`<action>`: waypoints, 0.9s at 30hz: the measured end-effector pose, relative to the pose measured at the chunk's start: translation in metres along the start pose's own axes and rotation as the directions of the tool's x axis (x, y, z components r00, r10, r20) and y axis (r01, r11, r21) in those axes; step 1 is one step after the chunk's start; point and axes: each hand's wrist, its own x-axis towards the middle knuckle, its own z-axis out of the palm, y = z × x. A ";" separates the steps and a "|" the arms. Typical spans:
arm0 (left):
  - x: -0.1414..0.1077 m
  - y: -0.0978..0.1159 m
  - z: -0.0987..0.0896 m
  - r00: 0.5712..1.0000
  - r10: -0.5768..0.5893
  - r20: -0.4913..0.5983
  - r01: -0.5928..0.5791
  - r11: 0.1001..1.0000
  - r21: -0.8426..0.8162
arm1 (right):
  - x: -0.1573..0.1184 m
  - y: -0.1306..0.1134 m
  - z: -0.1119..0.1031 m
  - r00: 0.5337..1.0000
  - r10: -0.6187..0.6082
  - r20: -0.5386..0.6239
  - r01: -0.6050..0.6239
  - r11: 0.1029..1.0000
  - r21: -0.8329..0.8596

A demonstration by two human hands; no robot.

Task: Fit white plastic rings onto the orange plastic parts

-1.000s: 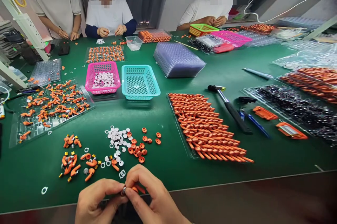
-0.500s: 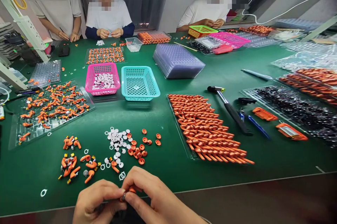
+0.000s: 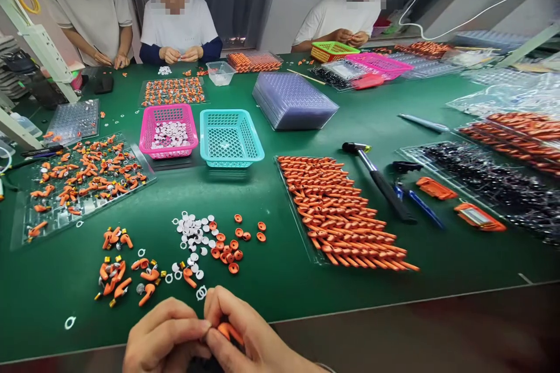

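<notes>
My right hand [image 3: 242, 332] is closed around an orange earbud shell [image 3: 230, 333], whose curved stem shows between thumb and fingers. The fingertips of my left hand [image 3: 168, 335] pinch at the shell's near end, against my right fingertips; whatever they hold is hidden. Both hands are at the table's front edge. Just beyond them lie white rings [image 3: 201, 292], a loose orange earbud shell [image 3: 189, 276], white discs [image 3: 191, 233] and small orange round caps [image 3: 227, 253]. To the left are groups of orange earbud shells [image 3: 114, 276] with yellow tabs.
A pink basket [image 3: 146, 148] of white discs stands beside a turquoise basket [image 3: 231, 160]. Trays of orange parts lie left [image 3: 87, 171] and right [image 3: 341, 215]. A hammer [image 3: 385, 186], blue pen-like tool [image 3: 424, 208] and stacked clear trays [image 3: 295, 101] are farther off. Three people sit or stand opposite.
The orange shell has turned in my right hand, so more of its stem shows. Both hands stay together at the table edge. The view has shifted slightly.
</notes>
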 end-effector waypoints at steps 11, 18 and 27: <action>0.001 -0.007 -0.002 0.970 -0.229 -0.078 0.225 0.972 -0.062 | 0.008 0.005 -0.004 0.970 0.230 0.081 -0.244 0.886 0.394; -0.005 -0.006 0.005 0.993 -0.094 -0.068 0.090 0.994 -0.067 | 0.007 0.021 0.009 0.984 0.159 0.081 -0.176 0.800 0.573; 0.001 -0.009 0.003 0.925 -0.378 -0.048 0.346 0.886 -0.307 | -0.004 0.013 -0.005 0.990 0.020 -0.136 0.001 0.988 0.154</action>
